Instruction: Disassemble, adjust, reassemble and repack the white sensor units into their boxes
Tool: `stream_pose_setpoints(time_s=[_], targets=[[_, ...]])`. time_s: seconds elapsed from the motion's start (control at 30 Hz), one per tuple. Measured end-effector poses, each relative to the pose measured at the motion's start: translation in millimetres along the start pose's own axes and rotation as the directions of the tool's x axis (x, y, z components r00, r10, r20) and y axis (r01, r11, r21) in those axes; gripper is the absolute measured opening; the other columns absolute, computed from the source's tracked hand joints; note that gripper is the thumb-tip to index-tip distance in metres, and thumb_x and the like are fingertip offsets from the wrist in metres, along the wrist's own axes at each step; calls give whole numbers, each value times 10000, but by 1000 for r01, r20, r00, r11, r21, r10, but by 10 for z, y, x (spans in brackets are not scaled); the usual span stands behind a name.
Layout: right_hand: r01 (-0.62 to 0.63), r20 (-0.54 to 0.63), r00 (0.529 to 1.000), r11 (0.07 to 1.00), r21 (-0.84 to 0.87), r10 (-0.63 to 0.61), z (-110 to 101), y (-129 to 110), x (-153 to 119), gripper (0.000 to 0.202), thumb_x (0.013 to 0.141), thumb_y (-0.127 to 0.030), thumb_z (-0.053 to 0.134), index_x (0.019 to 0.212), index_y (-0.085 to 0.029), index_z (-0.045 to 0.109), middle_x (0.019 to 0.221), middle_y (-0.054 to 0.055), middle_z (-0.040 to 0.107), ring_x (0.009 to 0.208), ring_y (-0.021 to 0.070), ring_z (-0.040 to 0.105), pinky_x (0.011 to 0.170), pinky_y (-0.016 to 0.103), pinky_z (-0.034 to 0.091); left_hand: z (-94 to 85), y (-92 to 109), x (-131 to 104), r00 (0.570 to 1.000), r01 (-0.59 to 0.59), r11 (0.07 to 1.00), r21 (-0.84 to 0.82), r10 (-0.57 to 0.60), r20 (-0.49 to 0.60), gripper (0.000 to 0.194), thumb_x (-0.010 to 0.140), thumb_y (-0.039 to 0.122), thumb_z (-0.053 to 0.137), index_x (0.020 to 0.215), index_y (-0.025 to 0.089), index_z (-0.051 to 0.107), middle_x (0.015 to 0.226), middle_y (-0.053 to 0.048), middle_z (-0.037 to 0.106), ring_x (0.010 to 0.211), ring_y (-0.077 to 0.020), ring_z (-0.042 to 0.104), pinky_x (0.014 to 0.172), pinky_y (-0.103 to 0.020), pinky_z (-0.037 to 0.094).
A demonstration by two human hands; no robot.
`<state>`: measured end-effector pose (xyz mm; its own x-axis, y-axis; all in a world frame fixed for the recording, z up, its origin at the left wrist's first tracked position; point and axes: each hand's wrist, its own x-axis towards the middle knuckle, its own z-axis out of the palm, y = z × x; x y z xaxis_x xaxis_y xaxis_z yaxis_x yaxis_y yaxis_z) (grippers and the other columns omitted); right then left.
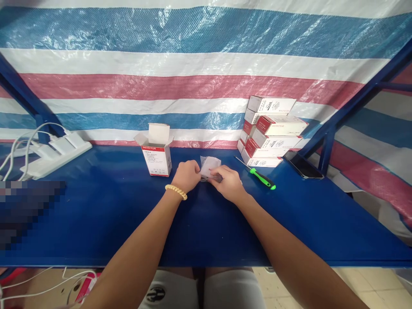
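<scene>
Between my two hands is a small clear plastic bag (210, 165) with something white inside, held just above the blue table (199, 227). My left hand (188, 174), with a yellow twisted band at its wrist, pinches the bag's left edge. The fingers of my right hand (227, 180) grip the bag from the right and partly cover it. An open white and red box (157, 161) stands upright to the left of my left hand, its top flaps spread. What lies inside that box is hidden.
Several closed boxes (273, 146) are stacked at the back right. A green and black screwdriver (263, 178) lies before them, with a dark phone (304, 165) farther right. A white power strip (61, 154) with plugs and cables sits at the back left.
</scene>
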<state>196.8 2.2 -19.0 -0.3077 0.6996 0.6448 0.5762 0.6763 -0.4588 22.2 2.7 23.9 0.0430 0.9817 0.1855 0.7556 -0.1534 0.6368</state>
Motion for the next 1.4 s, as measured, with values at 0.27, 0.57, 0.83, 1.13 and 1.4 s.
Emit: stream_pose_setpoints(time_s=[0.27, 0.57, 0.83, 1.13, 1.4], targets=[[61, 286, 957, 997, -49, -45, -243, -37, 18, 325, 667, -66, 615, 950, -225, 589, 1083, 79, 618, 1069, 259, 573, 851, 392, 529, -232, -205, 26, 948, 29, 968, -251, 52, 313, 271, 560, 39, 611, 740, 230, 677, 706, -18, 710, 710, -230, 663, 667, -296, 504], [121, 241, 963, 993, 11, -120, -216, 9, 27, 126, 808, -130, 596, 713, -211, 590, 813, 36, 652, 831, 193, 599, 768, 340, 501, -140, -443, 89, 920, -353, 933, -70, 360, 158, 542, 633, 8, 570, 1110, 245, 667, 1096, -60, 615, 862, -195, 601, 854, -330, 501], [-82, -12, 996, 994, 73, 83, -204, 27, 28, 108, 840, -278, 621, 752, -218, 602, 763, 23, 687, 660, 162, 606, 642, 301, 489, -4, -274, 59, 920, -365, 868, -337, 391, 9, 96, 775, 318, 691, 767, 236, 740, 944, -50, 638, 887, -193, 602, 890, -323, 482], [-329, -130, 923, 917, 226, 363, -199, 23, 60, 259, 803, -446, 637, 732, -216, 540, 629, -18, 629, 497, 124, 550, 524, 264, 443, 31, -143, 23, 978, -199, 739, -643, 196, -76, 298, 815, 242, 594, 1098, 212, 681, 948, -44, 718, 932, -191, 634, 900, -317, 464], [-358, -150, 902, 894, 268, 406, -206, 40, 59, 261, 802, -450, 633, 764, -210, 536, 706, 2, 656, 531, 134, 584, 552, 276, 473, 45, -103, 2, 969, -241, 819, -521, 235, -78, 278, 641, 272, 782, 906, 212, 724, 1052, -57, 674, 956, -204, 606, 822, -302, 472]])
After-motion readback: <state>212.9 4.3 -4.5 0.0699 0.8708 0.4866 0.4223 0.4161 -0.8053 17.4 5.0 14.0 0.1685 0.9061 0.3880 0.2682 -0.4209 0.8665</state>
